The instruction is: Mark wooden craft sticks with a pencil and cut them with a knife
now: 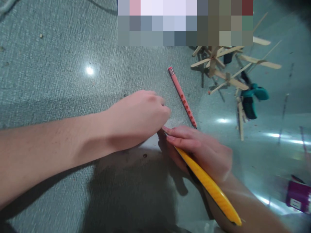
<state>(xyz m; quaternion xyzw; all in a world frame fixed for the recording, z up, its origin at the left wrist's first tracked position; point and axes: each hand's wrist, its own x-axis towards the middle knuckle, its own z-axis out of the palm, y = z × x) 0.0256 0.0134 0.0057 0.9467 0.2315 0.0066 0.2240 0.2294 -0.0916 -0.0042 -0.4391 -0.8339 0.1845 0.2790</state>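
My left hand (143, 113) is closed and rests palm down on the table, its fingers curled under. What they grip, if anything, is hidden. My right hand (201, 149) is closed around a long, slim tool with a yellow handle (209, 183). The handle slants back over the right wrist, while the tool's front end points at the left hand and is hidden by fingers. My right fingertips are close to the left hand's underside. A pink pencil (183, 95) with an eraser and dark red dots lies just beyond both hands.
Joined thin wooden sticks (212, 60) stand at the upper right. Near them is a teal and dark object (250, 98) of unclear kind. A purple packet (298, 195) lies at the right edge. The textured grey table (60, 87) reflects lamps. A pixelated block covers the top.
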